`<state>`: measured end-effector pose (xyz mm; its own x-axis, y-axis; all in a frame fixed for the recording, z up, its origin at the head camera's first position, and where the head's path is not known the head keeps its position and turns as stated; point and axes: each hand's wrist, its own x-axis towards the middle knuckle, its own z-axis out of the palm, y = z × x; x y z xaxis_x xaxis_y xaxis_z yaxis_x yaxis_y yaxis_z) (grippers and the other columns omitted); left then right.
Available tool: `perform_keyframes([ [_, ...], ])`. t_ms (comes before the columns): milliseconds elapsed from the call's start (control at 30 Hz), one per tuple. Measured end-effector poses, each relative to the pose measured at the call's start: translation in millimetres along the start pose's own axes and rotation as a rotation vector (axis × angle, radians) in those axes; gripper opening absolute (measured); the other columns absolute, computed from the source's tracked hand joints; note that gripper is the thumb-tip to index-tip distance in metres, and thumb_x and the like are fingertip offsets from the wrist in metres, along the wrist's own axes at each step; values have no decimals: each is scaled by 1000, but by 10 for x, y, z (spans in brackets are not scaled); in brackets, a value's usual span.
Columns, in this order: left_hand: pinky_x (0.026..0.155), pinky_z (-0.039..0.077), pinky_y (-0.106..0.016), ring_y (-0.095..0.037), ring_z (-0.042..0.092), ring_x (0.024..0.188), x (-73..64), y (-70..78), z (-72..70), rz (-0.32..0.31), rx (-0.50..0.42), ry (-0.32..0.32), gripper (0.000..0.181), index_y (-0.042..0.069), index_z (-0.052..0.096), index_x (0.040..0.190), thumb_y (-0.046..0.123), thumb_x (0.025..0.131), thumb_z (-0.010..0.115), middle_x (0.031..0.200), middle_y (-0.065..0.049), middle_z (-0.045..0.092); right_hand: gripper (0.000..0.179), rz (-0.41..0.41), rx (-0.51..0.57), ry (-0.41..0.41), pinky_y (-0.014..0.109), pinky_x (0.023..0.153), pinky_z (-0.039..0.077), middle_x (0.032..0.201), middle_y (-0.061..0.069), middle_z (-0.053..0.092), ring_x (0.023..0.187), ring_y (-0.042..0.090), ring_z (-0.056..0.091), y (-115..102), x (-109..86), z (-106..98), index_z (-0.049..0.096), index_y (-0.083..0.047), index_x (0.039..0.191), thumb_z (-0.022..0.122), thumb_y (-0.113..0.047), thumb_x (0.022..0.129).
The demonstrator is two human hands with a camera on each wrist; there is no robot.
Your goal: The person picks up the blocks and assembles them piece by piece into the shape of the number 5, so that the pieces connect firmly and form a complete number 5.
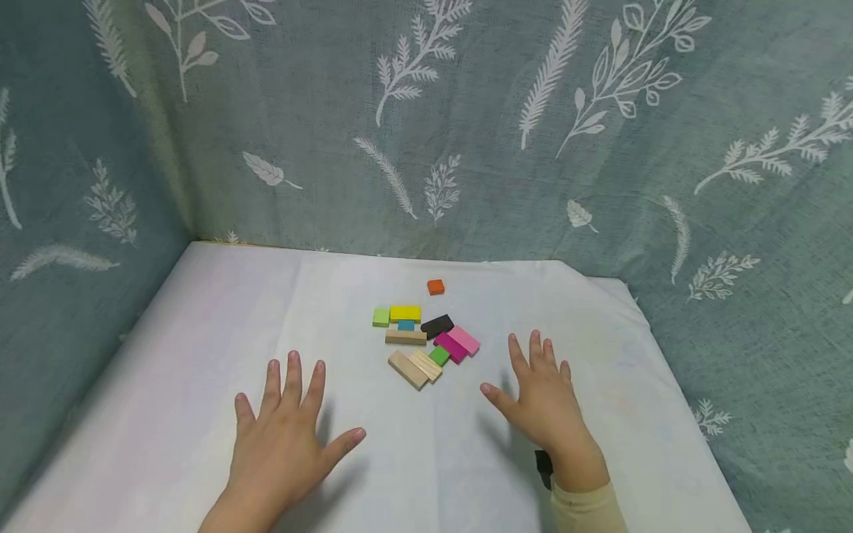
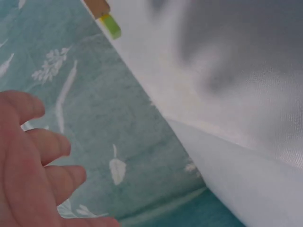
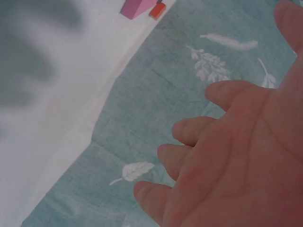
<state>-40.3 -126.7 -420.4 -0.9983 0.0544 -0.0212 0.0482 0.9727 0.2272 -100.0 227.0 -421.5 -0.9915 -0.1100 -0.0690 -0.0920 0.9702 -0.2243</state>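
Head view — left hand [image 1: 283,442] and right hand [image 1: 543,400], spread and empty, flank blocks [image 1: 420,338] — probably held apart to leave them unobstructed; orange block [image 1: 436,287] lies beyond.

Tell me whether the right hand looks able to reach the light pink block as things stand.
Probably yes: the right hand is open and empty, the light pink block lies at the right edge of its cluster, and only white cloth shows between them.

The left hand [image 1: 283,438] and right hand [image 1: 548,406] hover, fingers [image 1: 292,381] spread, near coloured blocks [image 1: 415,337].
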Motion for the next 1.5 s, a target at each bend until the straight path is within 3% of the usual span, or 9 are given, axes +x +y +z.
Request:
perform_keyframes([
  [300, 111, 8, -80, -48, 6, 154, 77, -13, -35, 29, -30, -31, 110, 14, 22, 162, 86, 83, 47, 169, -22, 7, 96, -13, 3, -3, 72, 118, 9, 168, 24, 5, 155, 47, 6, -85, 58, -108, 18, -14, 163, 53, -69, 93],
  [467, 113, 11, -78, -47, 9, 154, 241, 20, -119, 119, 18, -55, 101, 12, 26, 161, 76, 88, 53, 168, -23, 11, 93, -24, 13, -25, 71, 119, 11, 169, 22, 6, 155, 46, 6, -132, 28, -77, 20, -15, 163, 57, -65, 94],
  [567, 115, 15, -76, -46, 12, 154, 613, 73, -249, 213, 80, -67, 89, 11, 32, 159, 66, 93, 56, 167, -23, 14, 91, -57, 15, -54, 69, 120, 11, 169, 20, 6, 156, 44, 5, -207, 76, -83, 19, -18, 163, 58, -63, 94],
  [667, 116, 22, -71, -43, 20, 154, 1149, 138, -317, 321, 114, -73, 70, 13, 41, 155, 51, 99, 58, 165, -23, 22, 89, -101, 11, -89, 67, 121, 12, 170, 18, 7, 157, 41, 7, -324, 160, -104, 21, -20, 163, 59, -62, 94],
  [767, 116, 32, -63, -40, 33, 150, 1632, 158, -229, 394, 105, -132, 56, 13, 51, 149, 37, 100, 63, 162, -20, 34, 84, -155, 5, -120, 66, 121, 17, 169, 17, 13, 156, 40, 13, -454, 262, -120, 25, -20, 162, 59, -58, 95],
  [867, 113, 40, -57, -38, 46, 142, 1895, 127, -69, 405, 52, -255, 54, 13, 58, 144, 32, 94, 71, 154, -16, 48, 80, -201, -8, -161, 65, 120, 21, 168, 16, 19, 155, 40, 20, -575, 354, -133, 29, -20, 161, 61, -54, 96],
  [967, 104, 50, -51, -31, 62, 123, 1957, 87, 55, 384, 4, -344, 49, 13, 69, 132, 30, 87, 78, 135, -10, 66, 80, -228, -40, -205, 64, 120, 23, 168, 14, 22, 154, 40, 23, -684, 445, -140, 29, -21, 161, 62, -53, 95],
  [1133, 75, 55, -38, -17, 58, 80, 1866, 92, 84, 382, 28, -310, 16, 15, 81, 97, 20, 83, 77, 94, -1, 71, 76, -245, -57, -251, 62, 121, 24, 168, 15, 22, 154, 39, 24, -799, 587, -102, 28, -22, 161, 60, -50, 97],
  [1500, 92, 57, -46, -24, 68, 102, 1813, 214, -37, 245, 31, -224, 34, 10, 75, 121, 23, 90, 73, 113, -8, 74, 60, -238, -78, -273, 57, 120, 29, 168, 2, 24, 153, 25, 30, -853, 885, 21, 28, -18, 161, 48, -31, 106],
])
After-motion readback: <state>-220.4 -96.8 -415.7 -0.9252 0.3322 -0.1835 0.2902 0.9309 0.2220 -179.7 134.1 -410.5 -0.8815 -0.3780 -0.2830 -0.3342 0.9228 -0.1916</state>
